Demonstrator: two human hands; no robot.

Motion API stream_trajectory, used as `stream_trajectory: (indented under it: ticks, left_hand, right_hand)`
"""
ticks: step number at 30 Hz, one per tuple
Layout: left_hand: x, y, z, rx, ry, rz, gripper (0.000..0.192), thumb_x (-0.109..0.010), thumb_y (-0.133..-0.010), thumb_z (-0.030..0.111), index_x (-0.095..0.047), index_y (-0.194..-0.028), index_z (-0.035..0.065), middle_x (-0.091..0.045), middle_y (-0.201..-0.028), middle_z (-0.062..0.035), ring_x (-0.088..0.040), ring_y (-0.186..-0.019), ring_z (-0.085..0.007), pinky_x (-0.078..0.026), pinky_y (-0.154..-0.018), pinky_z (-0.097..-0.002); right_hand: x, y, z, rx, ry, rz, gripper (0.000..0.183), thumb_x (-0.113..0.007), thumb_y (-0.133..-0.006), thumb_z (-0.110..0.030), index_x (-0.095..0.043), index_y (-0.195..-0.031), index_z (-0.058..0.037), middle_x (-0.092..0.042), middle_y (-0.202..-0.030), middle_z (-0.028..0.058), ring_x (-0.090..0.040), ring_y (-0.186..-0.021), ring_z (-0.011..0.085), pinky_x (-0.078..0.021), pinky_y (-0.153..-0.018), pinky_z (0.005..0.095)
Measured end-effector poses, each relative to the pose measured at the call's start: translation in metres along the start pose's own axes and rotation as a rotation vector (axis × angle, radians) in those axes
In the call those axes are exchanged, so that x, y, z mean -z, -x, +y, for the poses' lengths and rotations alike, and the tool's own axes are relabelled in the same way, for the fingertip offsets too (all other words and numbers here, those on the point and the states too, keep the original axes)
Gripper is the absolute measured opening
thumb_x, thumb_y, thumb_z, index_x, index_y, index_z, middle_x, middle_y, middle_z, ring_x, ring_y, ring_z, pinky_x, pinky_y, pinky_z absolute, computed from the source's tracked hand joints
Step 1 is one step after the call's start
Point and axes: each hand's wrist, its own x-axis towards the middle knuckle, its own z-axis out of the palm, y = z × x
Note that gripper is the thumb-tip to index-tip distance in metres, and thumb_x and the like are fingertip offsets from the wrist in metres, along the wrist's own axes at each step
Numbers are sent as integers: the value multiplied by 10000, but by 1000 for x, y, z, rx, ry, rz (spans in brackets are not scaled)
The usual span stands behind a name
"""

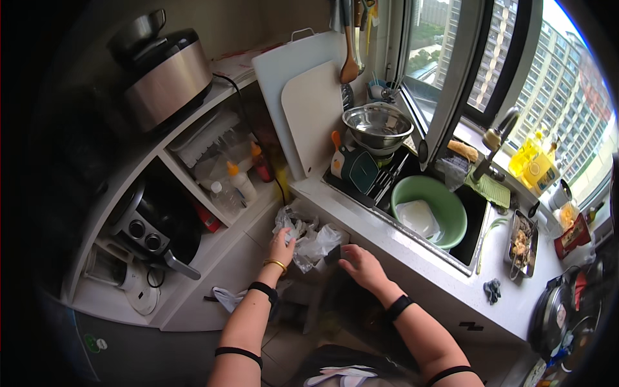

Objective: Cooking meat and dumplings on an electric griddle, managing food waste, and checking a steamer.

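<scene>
Below the counter's front edge, clear plastic bags lie bunched in an open drawer or bin, of which a pale rim shows. My left hand, with a gold bangle at the wrist, reaches to the bags' left side. Its fingertips overlap the plastic, and whether they pinch it is unclear. My right hand hovers to the right of the bags, fingers apart and nothing in them. Close to its fingertips is a small dark flat piece, too blurred to name.
On the right, the sink holds a green basin with a white container. A metal tray of food and a dark crumpled lump lie on the counter. Left, shelves hold an air fryer and squeeze bottles. White cutting boards lean behind.
</scene>
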Motion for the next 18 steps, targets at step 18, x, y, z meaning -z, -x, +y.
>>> stream_trajectory:
  ticks: [18]
  left_hand:
    - [26, -47, 63, -169, 237, -23, 152, -491, -960, 96, -587, -887, 5, -689, -890, -132, -664, -792, -314, -522, -677, -370]
  right_hand:
    - [-148, -123, 59, -235, 792, -438, 225, -627, -802, -193, -649, -1008, -105, -670, -972, 93, -651, -937, 250, -450, -873, 393]
